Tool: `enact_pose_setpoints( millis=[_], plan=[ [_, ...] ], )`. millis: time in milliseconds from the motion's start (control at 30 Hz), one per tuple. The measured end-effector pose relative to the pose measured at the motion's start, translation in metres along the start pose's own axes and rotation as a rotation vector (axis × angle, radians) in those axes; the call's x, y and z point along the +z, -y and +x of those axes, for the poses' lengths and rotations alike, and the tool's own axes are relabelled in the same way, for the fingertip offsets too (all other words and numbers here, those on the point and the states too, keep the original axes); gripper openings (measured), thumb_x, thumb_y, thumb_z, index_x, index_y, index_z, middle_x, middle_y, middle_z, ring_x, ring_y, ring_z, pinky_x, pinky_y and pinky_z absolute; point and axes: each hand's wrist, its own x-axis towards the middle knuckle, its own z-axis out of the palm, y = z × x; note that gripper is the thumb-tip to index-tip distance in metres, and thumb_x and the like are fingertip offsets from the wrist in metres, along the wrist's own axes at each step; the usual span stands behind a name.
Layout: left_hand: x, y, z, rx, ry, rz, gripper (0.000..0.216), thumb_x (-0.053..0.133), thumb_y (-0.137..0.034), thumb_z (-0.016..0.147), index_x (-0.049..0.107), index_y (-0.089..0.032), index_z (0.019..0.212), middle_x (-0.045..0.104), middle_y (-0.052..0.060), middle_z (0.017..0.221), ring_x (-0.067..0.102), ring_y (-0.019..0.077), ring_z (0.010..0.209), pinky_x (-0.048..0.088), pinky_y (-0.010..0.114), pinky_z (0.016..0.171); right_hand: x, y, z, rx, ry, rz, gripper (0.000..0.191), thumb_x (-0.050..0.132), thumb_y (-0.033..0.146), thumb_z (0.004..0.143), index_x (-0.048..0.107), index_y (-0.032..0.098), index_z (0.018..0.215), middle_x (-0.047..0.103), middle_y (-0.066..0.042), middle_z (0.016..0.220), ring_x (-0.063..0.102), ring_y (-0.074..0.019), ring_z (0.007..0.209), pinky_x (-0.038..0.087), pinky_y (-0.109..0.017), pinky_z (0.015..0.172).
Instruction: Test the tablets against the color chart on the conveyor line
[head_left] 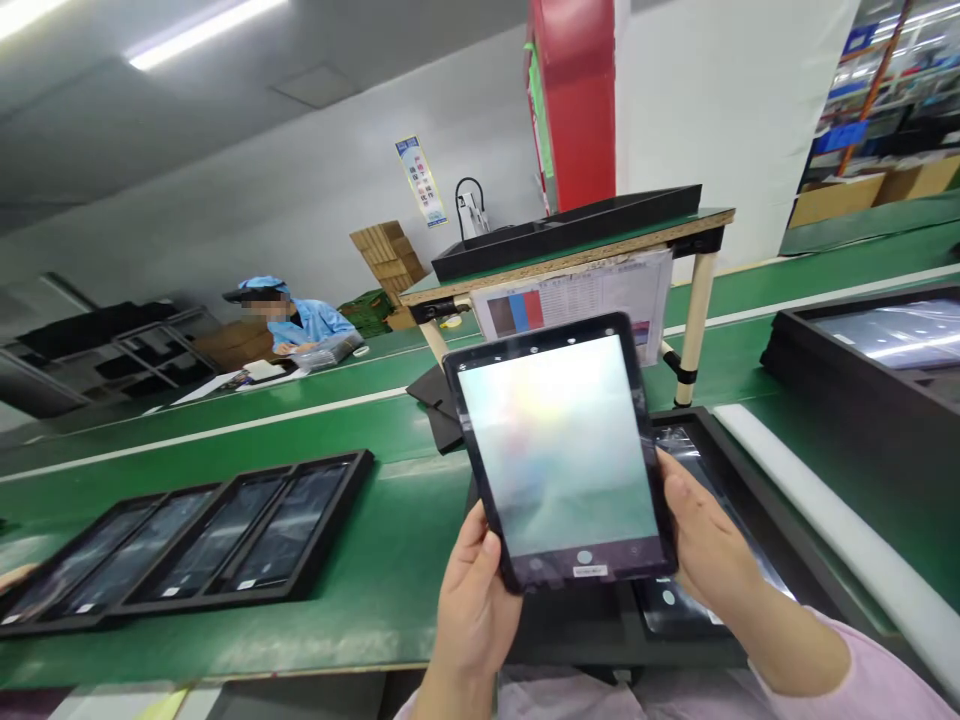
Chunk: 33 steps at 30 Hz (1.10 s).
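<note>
Tablet (559, 450) is held up, leaning, between both hands above the green table (405, 560), its lit screen showing a blurred, pale view. The left hand (476, 595) pinches the lower left corner, thumb on the front border; the right hand (712, 545) clasps the lower part of the right edge, its fingers mostly hidden behind. Beneath, another tablet (679, 614) lies in a black tray, beside a white strip (832, 518). The grip is probably the weak point: both hands sit low, so the top could tip backward, and a slackened thumb might let the smooth edge slide and strike the screen below. A thumb straying inward could press the round on-screen button (584, 557). Pushed forward, the top might knock the stand (697, 330) behind; how near that is, I cannot tell.
</note>
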Motion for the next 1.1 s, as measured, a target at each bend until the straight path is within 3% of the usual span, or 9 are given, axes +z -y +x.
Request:
enact_pose_setpoints(
  millis=[100,167,267,333,433,733,900,1100],
  plan=[
    [-0.003,0.023,0.004,0.209,-0.049,0.089,0.041,0.084,-0.05,0.069,0.076,-0.029,0.103,0.075,0.006,0.113,0.071,0.0241,0.103,0.059,0.033,0.084,-0.002,-0.006,0.006,0.204,0.01,0.184,0.067,0.065,0.08,0.071,0.074,0.023,0.106,0.073,-0.012,0.112,0.061,-0.0336,0.121,0.044,-0.054,0.108],
    [-0.007,0.036,0.004,0.415,-0.021,0.258,0.052,0.076,-0.053,0.077,0.068,-0.025,0.12,0.068,0.011,0.127,0.064,0.0275,0.117,0.055,0.038,0.095,-0.005,-0.009,0.009,0.248,0.029,0.222,0.069,0.067,0.082,0.066,0.075,0.021,0.097,0.076,-0.012,0.103,0.062,-0.0344,0.119,0.044,-0.053,0.108],
    [-0.012,0.048,0.001,0.659,0.063,0.701,0.089,0.078,-0.051,0.074,0.04,-0.018,0.147,0.047,0.019,0.147,0.046,0.0347,0.136,0.041,0.047,0.111,-0.009,-0.013,0.014,0.229,0.054,0.221,0.066,0.067,0.081,0.067,0.075,0.021,0.094,0.076,-0.011,0.099,0.062,-0.034,0.119,0.043,-0.053,0.109],
    [-0.011,0.05,-0.003,0.73,0.041,0.982,0.108,0.082,-0.05,0.069,0.023,-0.016,0.154,0.039,0.022,0.149,0.04,0.0386,0.14,0.038,0.053,0.112,-0.01,-0.014,0.016,0.191,0.084,0.195,0.065,0.064,0.08,0.071,0.075,0.021,0.095,0.076,-0.011,0.099,0.062,-0.0339,0.119,0.043,-0.054,0.11],
    [-0.006,0.051,-0.006,0.777,-0.025,1.178,0.115,0.081,-0.047,0.068,0.013,-0.017,0.155,0.037,0.023,0.144,0.04,0.0405,0.137,0.041,0.057,0.108,-0.01,-0.014,0.018,0.15,0.135,0.147,0.063,0.059,0.08,0.076,0.075,0.021,0.096,0.076,-0.011,0.098,0.063,-0.0336,0.117,0.045,-0.054,0.108],
    [0.001,0.056,-0.005,0.824,-0.1,1.242,0.114,0.079,-0.043,0.069,0.009,-0.016,0.155,0.041,0.021,0.134,0.047,0.0394,0.128,0.044,0.057,0.102,-0.008,-0.012,0.019,0.112,0.196,0.093,0.067,0.053,0.081,0.079,0.074,0.021,0.103,0.075,-0.011,0.104,0.062,-0.0333,0.119,0.048,-0.053,0.105],
    [0.001,0.057,-0.002,0.89,-0.103,1.252,0.114,0.078,-0.05,0.071,0.01,-0.015,0.155,0.043,0.021,0.132,0.048,0.04,0.126,0.044,0.057,0.101,-0.009,-0.013,0.02,0.11,0.216,0.126,0.063,0.054,0.078,0.081,0.075,0.022,0.1,0.075,-0.011,0.104,0.063,-0.0333,0.118,0.049,-0.053,0.104],
    [-0.002,0.058,-0.003,0.863,-0.108,1.248,0.121,0.08,-0.061,0.066,0.011,-0.014,0.153,0.041,0.022,0.132,0.045,0.0427,0.129,0.045,0.059,0.101,-0.008,-0.01,0.019,0.129,0.217,0.108,0.065,0.054,0.08,0.079,0.074,0.022,0.099,0.075,-0.011,0.105,0.062,-0.0337,0.119,0.049,-0.054,0.104]
  ],
)
